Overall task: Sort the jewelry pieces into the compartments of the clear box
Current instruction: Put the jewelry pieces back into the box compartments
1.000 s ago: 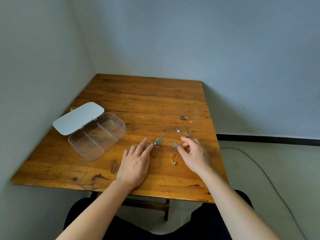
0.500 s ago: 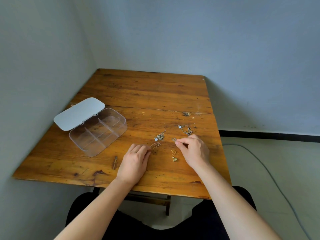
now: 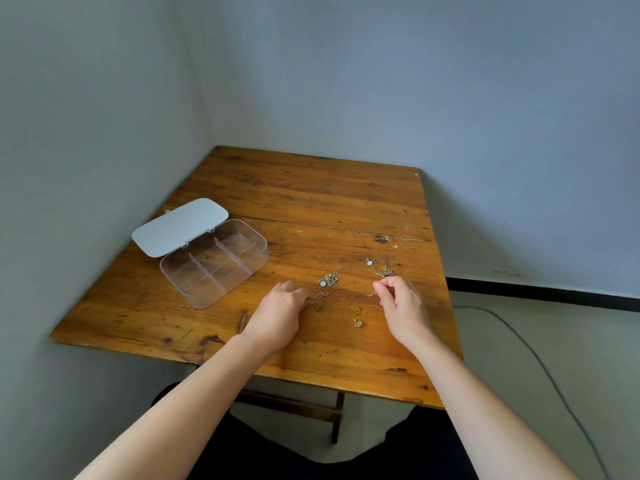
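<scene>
Head view, left hand (image 3: 275, 315) fingers curled, hiding chain (image 3: 318, 298) end

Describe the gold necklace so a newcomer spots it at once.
On the wooden table, look near the front edge, between the left hand and right hand. The gold necklace lies there alone, the only bright yellow piece; the others look silvery or coppery.

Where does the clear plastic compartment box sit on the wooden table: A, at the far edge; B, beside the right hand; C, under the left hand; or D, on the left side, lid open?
D: the clear plastic compartment box sits left on the wooden table, its white lid open.
</scene>
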`<state>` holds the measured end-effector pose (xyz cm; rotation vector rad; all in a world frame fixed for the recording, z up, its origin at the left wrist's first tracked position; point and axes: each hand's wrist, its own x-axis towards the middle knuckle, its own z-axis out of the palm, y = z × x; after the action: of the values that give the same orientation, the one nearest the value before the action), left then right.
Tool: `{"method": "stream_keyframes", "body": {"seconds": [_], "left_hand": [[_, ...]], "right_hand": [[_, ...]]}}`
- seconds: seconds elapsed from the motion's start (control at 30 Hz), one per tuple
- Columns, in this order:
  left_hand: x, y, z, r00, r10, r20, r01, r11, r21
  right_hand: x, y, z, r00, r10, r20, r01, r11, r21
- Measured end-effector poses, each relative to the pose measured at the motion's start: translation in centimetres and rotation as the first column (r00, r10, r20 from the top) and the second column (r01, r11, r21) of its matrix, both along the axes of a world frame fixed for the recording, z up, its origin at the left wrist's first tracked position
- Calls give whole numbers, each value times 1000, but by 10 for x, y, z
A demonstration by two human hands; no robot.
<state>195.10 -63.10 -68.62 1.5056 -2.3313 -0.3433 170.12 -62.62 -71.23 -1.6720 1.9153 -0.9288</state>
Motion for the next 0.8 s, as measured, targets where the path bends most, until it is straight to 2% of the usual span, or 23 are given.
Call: {"method": "stream_keyframes", "body": {"seconds": [0.1, 0.2, 0.27, 0.33, 0.4, 0.5, 0.57, 0.8], "left_hand": [[11, 4, 23, 977, 35, -210, -51, 996, -72], [27, 0, 55, 901, 120, -416, -177, 979, -100], [40, -5, 77, 810, 171, -561, -232, 972, -39], [57, -10, 95, 676, 209, -707, -276, 961, 20], [77, -14, 109, 575, 217, -789, -304, 952, 40], [102, -15, 120, 445, 226, -866, -321, 943, 81], [114, -15, 118, 398, 247, -884, -335, 936, 110], [132, -8, 90, 454, 421, -785, -409, 881, 236]], "right_hand": [[5, -5, 9, 992, -41, 117, 44, 999, -20], [21, -18, 29, 982, -36, 184, 49, 997, -64], [38, -30, 47, 974, -3, 229, 29, 994, -109], [58, -43, 65, 954, 57, 296, -8, 986, -165], [79, -54, 80, 935, 118, 334, -51, 978, -203], [112, -69, 96, 901, 210, 380, -130, 966, -223], [134, -77, 102, 891, 258, 372, -188, 958, -214], [201, -94, 100, 881, 353, 316, -334, 936, -114]]}}
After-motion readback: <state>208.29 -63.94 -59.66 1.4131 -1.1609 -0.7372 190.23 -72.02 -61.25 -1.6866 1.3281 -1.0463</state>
